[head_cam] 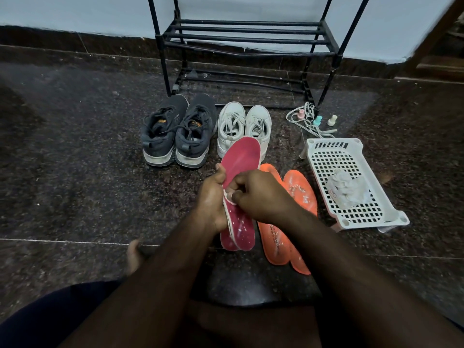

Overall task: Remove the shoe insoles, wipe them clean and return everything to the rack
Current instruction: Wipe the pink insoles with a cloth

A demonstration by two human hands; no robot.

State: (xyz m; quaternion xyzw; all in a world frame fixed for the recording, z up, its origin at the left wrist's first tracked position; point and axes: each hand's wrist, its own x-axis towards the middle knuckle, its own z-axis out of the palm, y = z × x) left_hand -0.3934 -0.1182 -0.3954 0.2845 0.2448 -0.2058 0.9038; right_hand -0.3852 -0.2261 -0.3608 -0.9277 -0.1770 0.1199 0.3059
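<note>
pink insoles point(241, 156) in both hands point(236, 197), long axis toward rack point(247, 38)

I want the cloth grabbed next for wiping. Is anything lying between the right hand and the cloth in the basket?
Nothing blocks it. The white cloth lies uncovered in the open basket; only the flat orange insoles lie between, but the right hand holds the pink insoles.

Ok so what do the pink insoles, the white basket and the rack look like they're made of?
Pink insoles: probably foam with a matte fabric face; the one in the hands bends, and a pale layer shows at its edge. White basket: moulded plastic, slightly glossy, with a regular grid of holes. Rack: thin black tubes, likely painted metal with plastic joints, though I can't be sure.
</note>
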